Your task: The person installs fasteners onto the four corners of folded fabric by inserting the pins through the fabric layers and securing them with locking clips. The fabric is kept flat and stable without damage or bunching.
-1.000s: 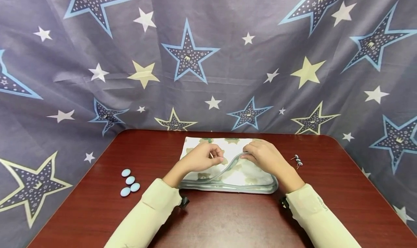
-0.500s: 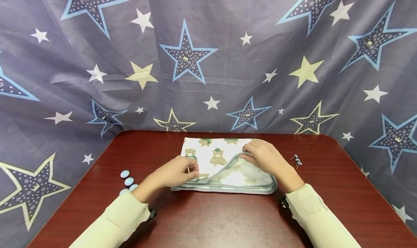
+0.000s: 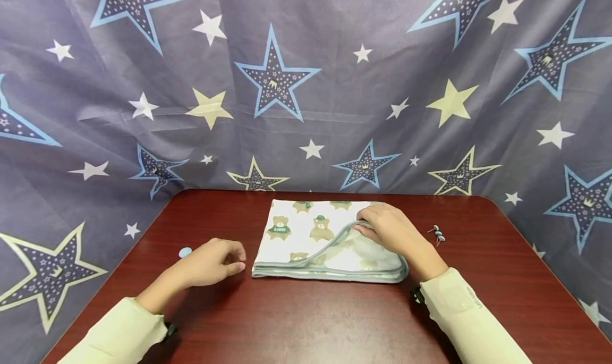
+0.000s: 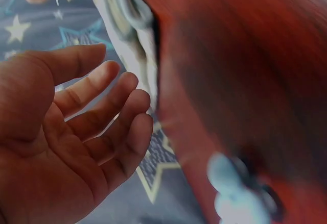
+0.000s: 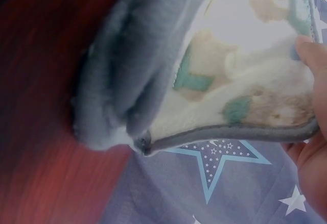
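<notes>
A folded baby blanket (image 3: 298, 236) printed with brown bears and edged in grey-green lies at the far middle of the table. My right hand (image 3: 389, 228) pinches the lifted corner of its top layer, thumb on the printed face in the right wrist view, which raises a slanting flap. The folded layers show along the near edge. My left hand (image 3: 215, 263) is off the blanket, left of it, with loosely bent fingers and an empty palm in the left wrist view. Just behind that hand sits a light blue oval piece (image 3: 185, 252); blurred light blue pieces (image 4: 237, 203) show below the fingers in the left wrist view.
Several small pins with round pale heads (image 3: 438, 234) lie on the right side of the red-brown table (image 3: 325, 321). A grey curtain (image 3: 306, 87) with stars hangs right behind the table's far edge.
My left hand has moved from over the blanket leftward and toward the light blue pieces, most of which it now hides in the head view. The right hand keeps its hold on the lifted corner.
</notes>
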Motion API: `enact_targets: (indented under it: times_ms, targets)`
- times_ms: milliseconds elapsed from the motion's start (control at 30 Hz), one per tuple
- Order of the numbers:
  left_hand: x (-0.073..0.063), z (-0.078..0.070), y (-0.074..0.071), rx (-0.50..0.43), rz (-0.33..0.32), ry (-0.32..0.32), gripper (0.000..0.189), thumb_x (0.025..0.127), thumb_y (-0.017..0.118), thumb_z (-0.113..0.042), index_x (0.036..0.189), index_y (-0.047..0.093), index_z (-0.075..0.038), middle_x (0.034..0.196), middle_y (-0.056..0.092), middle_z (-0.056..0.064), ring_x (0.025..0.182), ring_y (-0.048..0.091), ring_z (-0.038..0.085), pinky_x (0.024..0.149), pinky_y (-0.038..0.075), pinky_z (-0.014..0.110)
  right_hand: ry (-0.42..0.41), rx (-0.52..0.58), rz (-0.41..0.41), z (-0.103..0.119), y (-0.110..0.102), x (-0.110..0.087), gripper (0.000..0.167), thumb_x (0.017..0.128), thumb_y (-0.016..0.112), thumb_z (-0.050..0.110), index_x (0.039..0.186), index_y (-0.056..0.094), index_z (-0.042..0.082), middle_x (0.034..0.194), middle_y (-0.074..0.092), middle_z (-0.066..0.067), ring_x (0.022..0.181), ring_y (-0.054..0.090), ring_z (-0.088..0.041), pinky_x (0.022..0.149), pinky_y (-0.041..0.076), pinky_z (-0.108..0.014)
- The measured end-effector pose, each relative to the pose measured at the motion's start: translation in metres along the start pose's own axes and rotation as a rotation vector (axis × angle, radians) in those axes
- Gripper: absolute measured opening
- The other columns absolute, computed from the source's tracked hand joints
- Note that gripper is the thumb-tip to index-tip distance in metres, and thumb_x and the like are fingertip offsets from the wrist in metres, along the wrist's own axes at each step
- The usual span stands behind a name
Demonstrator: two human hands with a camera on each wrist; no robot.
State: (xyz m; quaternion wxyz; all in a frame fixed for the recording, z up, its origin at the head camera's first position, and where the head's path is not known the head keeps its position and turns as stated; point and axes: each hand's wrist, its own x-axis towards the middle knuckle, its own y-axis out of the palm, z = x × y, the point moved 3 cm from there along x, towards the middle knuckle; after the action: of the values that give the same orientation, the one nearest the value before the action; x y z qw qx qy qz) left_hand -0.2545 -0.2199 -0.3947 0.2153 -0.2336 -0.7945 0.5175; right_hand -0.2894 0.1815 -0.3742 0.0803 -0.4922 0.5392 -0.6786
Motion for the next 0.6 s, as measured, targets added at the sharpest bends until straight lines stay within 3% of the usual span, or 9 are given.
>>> enact_targets:
  times_ms: [200, 400, 600]
  targets:
    - [-0.019, 0.024, -0.009, 0.061, -0.027, -0.065, 0.019, 0.084, 0.083, -0.015, 0.094, 0.067, -0.018, 0.079, 0.060, -0.014, 0.070, 0.054, 0.006, 0.066, 0.046, 0.028, -0.010, -0.006, -0.007, 0.000, 0.001, 0.001, 0.016, 0.091, 0.078, 0.023, 0.095, 0.069, 0.010, 0.088, 0.069, 0.000, 0.087, 0.068, -0.021, 0.090, 0.053, -0.041]
    - [-0.031, 0.036, -0.015, 0.179, -0.002, -0.139, 0.029, 0.078, 0.088, -0.018, 0.097, 0.067, -0.017, 0.085, 0.061, -0.006, 0.079, 0.053, 0.012, 0.070, 0.048, 0.037, 0.003, -0.015, 0.007, -0.001, 0.001, 0.001, 0.015, 0.093, 0.076, 0.024, 0.095, 0.069, 0.011, 0.088, 0.069, 0.001, 0.087, 0.068, -0.021, 0.090, 0.053, -0.041]
    - [-0.039, 0.041, -0.014, 0.236, 0.018, -0.134, 0.035, 0.073, 0.092, -0.020, 0.098, 0.067, -0.018, 0.086, 0.057, -0.008, 0.081, 0.054, 0.013, 0.071, 0.049, 0.039, 0.004, -0.012, 0.007, 0.000, 0.000, 0.000, 0.016, 0.091, 0.078, 0.023, 0.095, 0.069, 0.010, 0.088, 0.070, 0.000, 0.087, 0.068, -0.021, 0.091, 0.053, -0.042]
